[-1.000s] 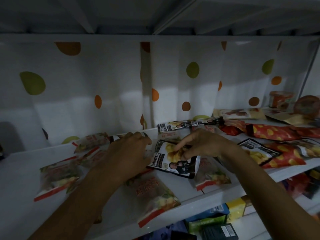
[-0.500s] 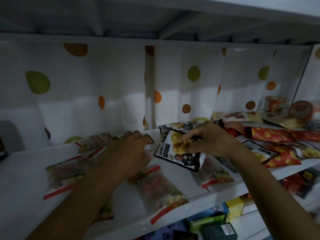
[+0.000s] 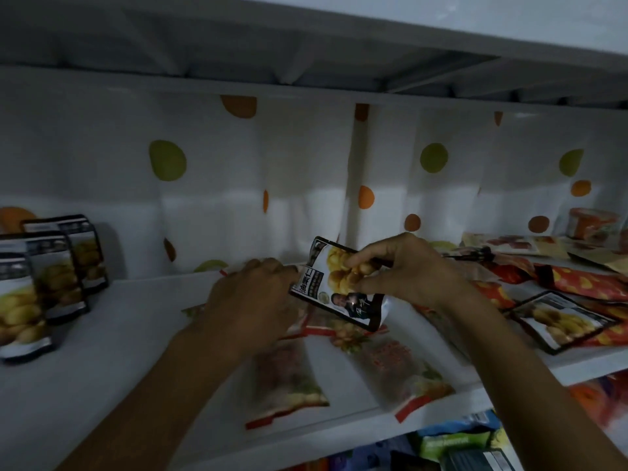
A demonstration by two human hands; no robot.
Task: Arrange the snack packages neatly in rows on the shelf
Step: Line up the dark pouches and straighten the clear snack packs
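Two hands are meeting on one glossy black-edged snack pouch printed with yellow chestnuts [image 3: 326, 290], which we are holding lifted over the middle of the white shelf [image 3: 136, 321], toward its back edge. Our right hand [image 3: 407, 273] is pinching the pouch's right half between thumb and fingers. Our left hand [image 3: 251, 300] is lying curled against its left edge, and we cannot tell whether it is gripping or only touching. The pouch's long axis is running tilted, top toward the back, bottom toward the front right. We are judging that the coming move turns on one thing: the standing row of matching black-edged pouches [image 3: 40, 287] is sitting at the shelf's left end, well apart, so the pouch is needing to travel leftward, on the left hand's side, and come upright. Beneath, clear red-trimmed packets [image 3: 289, 379] are lying flat along the front edge
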